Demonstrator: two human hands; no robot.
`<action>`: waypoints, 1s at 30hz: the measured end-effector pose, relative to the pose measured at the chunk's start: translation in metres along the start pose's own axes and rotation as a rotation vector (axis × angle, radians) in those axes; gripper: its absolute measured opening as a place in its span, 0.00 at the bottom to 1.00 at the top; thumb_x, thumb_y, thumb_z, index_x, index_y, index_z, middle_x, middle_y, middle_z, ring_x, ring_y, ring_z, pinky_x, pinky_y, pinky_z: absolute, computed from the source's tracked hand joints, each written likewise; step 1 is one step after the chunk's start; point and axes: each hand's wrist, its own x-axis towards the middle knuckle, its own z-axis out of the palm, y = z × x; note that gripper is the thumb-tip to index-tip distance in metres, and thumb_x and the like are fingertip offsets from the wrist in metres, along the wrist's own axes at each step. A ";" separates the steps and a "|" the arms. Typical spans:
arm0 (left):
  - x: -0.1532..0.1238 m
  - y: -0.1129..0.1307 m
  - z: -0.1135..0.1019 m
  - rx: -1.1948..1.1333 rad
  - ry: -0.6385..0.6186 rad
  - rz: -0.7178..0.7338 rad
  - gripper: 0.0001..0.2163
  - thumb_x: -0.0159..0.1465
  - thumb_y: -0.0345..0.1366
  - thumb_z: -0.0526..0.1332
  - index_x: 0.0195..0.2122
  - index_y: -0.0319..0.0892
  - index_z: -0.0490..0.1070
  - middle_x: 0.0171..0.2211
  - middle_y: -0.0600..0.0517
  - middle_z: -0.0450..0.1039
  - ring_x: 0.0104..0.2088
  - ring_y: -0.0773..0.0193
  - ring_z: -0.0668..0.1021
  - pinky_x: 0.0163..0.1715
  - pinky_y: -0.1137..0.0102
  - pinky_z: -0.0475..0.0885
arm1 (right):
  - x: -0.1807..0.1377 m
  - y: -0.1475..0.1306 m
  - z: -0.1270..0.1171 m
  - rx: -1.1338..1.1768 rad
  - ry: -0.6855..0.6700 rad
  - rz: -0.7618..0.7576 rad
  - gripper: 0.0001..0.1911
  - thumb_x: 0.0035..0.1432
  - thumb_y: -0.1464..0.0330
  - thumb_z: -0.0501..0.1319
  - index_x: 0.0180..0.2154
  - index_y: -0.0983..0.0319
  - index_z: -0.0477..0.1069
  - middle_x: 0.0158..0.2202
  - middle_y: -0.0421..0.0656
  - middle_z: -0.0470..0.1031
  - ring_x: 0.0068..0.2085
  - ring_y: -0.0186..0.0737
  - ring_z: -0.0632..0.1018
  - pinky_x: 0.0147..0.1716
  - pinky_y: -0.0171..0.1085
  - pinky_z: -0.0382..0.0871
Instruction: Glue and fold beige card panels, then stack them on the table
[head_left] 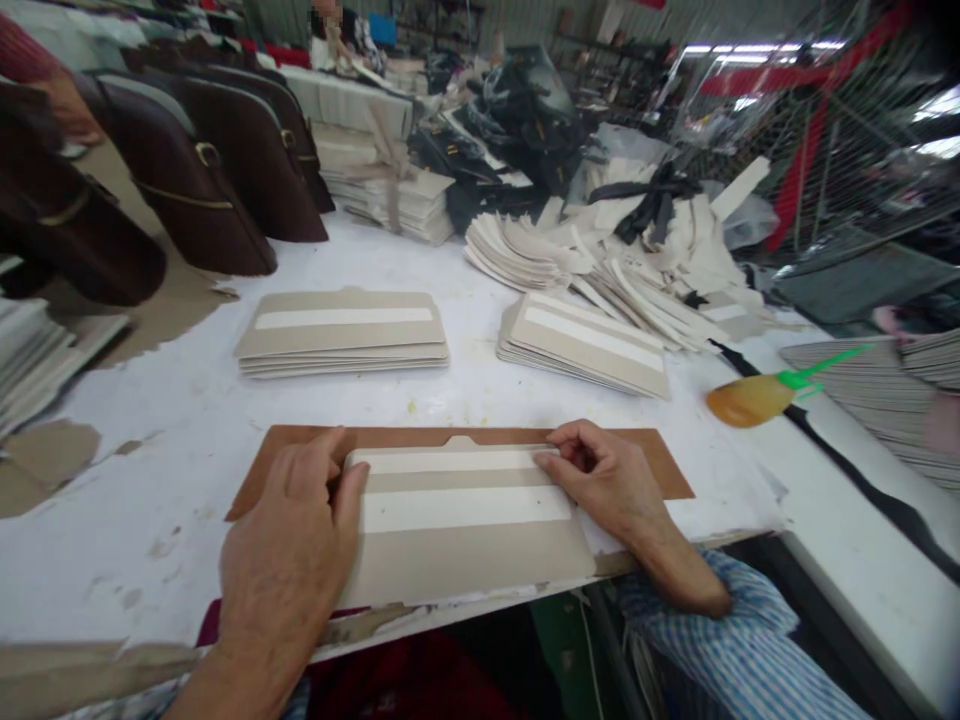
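Observation:
A beige stiffener panel with two white strips and a small tab at its top lies partly over a brown leather strip at the table's front edge. My left hand grips the panel's upper left corner, thumb on top and fingers bent behind it. At the upper right corner, my right hand pinches the panel between thumb and fingers. The leather strip shows beyond the panel's top edge and on both sides.
Two stacks of similar panels, the left stack and the right stack, sit just beyond. Dark brown bags stand at the far left, near another person's hand. A yellow bottle with a green nozzle lies right. Material scraps are heaped behind.

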 end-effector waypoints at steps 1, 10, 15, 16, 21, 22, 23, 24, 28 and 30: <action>0.000 -0.001 0.000 0.004 -0.004 -0.001 0.15 0.73 0.43 0.52 0.55 0.45 0.72 0.43 0.49 0.75 0.41 0.54 0.78 0.30 0.64 0.66 | 0.000 -0.001 0.000 0.001 0.001 -0.004 0.11 0.54 0.57 0.67 0.33 0.58 0.76 0.23 0.38 0.73 0.23 0.36 0.69 0.27 0.37 0.65; 0.002 -0.014 0.004 0.037 -0.002 0.080 0.16 0.75 0.47 0.50 0.54 0.48 0.72 0.48 0.49 0.75 0.42 0.54 0.78 0.28 0.65 0.65 | 0.002 0.003 0.000 -0.028 -0.004 -0.072 0.09 0.56 0.62 0.68 0.28 0.58 0.73 0.26 0.39 0.73 0.26 0.35 0.69 0.28 0.36 0.65; -0.002 -0.015 0.005 0.099 0.028 0.146 0.14 0.75 0.45 0.52 0.45 0.47 0.75 0.44 0.51 0.73 0.32 0.60 0.74 0.25 0.67 0.63 | 0.001 0.005 0.000 -0.021 -0.045 -0.149 0.12 0.60 0.65 0.65 0.25 0.59 0.72 0.26 0.39 0.72 0.27 0.35 0.70 0.30 0.37 0.65; -0.002 -0.014 0.006 0.101 0.039 0.156 0.14 0.75 0.44 0.52 0.45 0.47 0.76 0.43 0.51 0.73 0.31 0.61 0.73 0.24 0.67 0.62 | 0.002 0.005 0.001 -0.017 -0.048 -0.145 0.12 0.60 0.64 0.65 0.25 0.59 0.72 0.27 0.39 0.72 0.27 0.35 0.70 0.31 0.37 0.65; 0.000 -0.013 0.008 0.095 0.057 0.160 0.13 0.74 0.42 0.53 0.42 0.46 0.77 0.42 0.50 0.75 0.30 0.60 0.74 0.23 0.67 0.62 | 0.005 0.003 -0.002 0.014 -0.089 -0.096 0.12 0.58 0.64 0.65 0.23 0.59 0.71 0.27 0.40 0.74 0.28 0.37 0.72 0.32 0.37 0.65; 0.001 -0.012 0.007 0.070 0.063 0.158 0.13 0.74 0.42 0.54 0.42 0.46 0.77 0.42 0.49 0.76 0.32 0.60 0.76 0.24 0.66 0.64 | 0.005 0.004 -0.005 0.046 -0.117 -0.059 0.13 0.58 0.62 0.66 0.24 0.59 0.72 0.26 0.39 0.74 0.27 0.37 0.72 0.31 0.37 0.65; 0.000 -0.012 0.006 0.031 0.094 0.158 0.13 0.74 0.42 0.54 0.42 0.46 0.78 0.42 0.49 0.76 0.34 0.59 0.77 0.27 0.66 0.67 | 0.005 0.006 -0.010 0.096 -0.126 -0.012 0.14 0.59 0.60 0.66 0.25 0.59 0.73 0.25 0.38 0.72 0.26 0.36 0.71 0.29 0.36 0.64; -0.001 -0.012 0.004 -0.018 0.153 0.156 0.13 0.74 0.42 0.55 0.43 0.46 0.78 0.42 0.49 0.76 0.37 0.58 0.79 0.30 0.65 0.70 | 0.004 0.007 -0.015 0.158 -0.096 0.034 0.15 0.60 0.57 0.66 0.27 0.59 0.75 0.23 0.37 0.70 0.25 0.36 0.69 0.27 0.36 0.63; -0.005 -0.006 -0.001 -0.202 0.377 0.272 0.13 0.74 0.44 0.57 0.50 0.45 0.77 0.45 0.46 0.78 0.46 0.55 0.80 0.49 0.60 0.76 | -0.009 0.003 -0.033 0.255 0.245 0.015 0.18 0.68 0.53 0.61 0.35 0.59 0.78 0.25 0.37 0.71 0.28 0.37 0.71 0.30 0.37 0.65; -0.006 -0.001 -0.001 -0.220 0.276 0.460 0.14 0.73 0.44 0.57 0.53 0.45 0.76 0.49 0.45 0.79 0.51 0.52 0.79 0.56 0.56 0.74 | -0.017 -0.008 -0.030 0.157 0.165 -0.170 0.17 0.72 0.56 0.58 0.37 0.59 0.79 0.33 0.41 0.77 0.35 0.40 0.76 0.37 0.39 0.70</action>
